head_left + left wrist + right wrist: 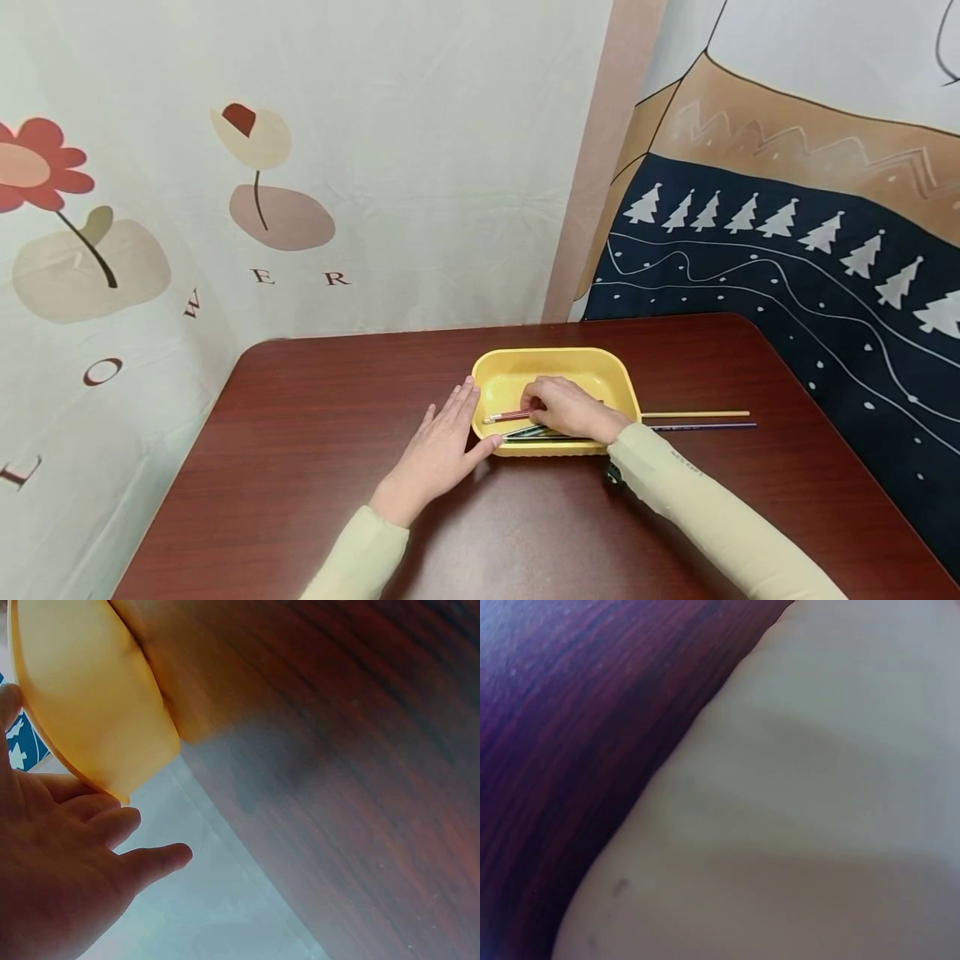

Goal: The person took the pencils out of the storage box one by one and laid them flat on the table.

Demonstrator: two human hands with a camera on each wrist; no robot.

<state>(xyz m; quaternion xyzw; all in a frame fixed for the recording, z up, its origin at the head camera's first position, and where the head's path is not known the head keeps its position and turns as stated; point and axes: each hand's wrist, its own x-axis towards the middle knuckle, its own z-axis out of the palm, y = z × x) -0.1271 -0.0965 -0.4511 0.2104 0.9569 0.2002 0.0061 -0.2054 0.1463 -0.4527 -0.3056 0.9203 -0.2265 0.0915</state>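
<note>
Brace the tray [517, 379] lightly with the left hand [441, 454], fingers spread, while the right hand [567, 407] pinches the red pencil [510, 415]

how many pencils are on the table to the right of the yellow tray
2: a yellow pencil, and a dark blue pencil just nearer the person, both right of the yellow tray. The right sleeve could hide more.
</note>
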